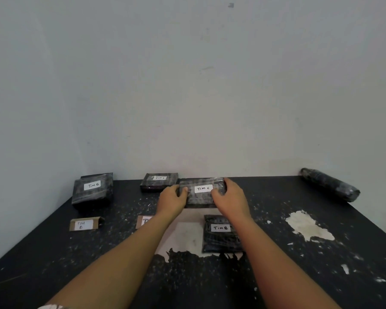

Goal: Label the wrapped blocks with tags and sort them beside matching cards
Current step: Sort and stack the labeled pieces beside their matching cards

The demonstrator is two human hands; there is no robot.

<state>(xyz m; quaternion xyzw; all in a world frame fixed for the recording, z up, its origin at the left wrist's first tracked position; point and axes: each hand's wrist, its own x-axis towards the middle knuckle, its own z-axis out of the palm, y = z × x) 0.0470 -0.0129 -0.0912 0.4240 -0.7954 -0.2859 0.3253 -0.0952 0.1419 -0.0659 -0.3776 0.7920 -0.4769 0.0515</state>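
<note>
Both hands grip one black wrapped block tagged "Tim C" at the table's far middle: my left hand on its left end, my right hand on its right end. Just behind and left of it lies another "Tim C" block. A "Tim B" block rests on a second block at the far left, with a brown "Tim B" card in front of it. A second card is partly hidden by my left forearm. Another "Tim B" block lies near my right forearm.
A black table with chipped paint patches stands against a pale wall. A dark wrapped roll lies at the far right corner. A large bare patch shows right of centre.
</note>
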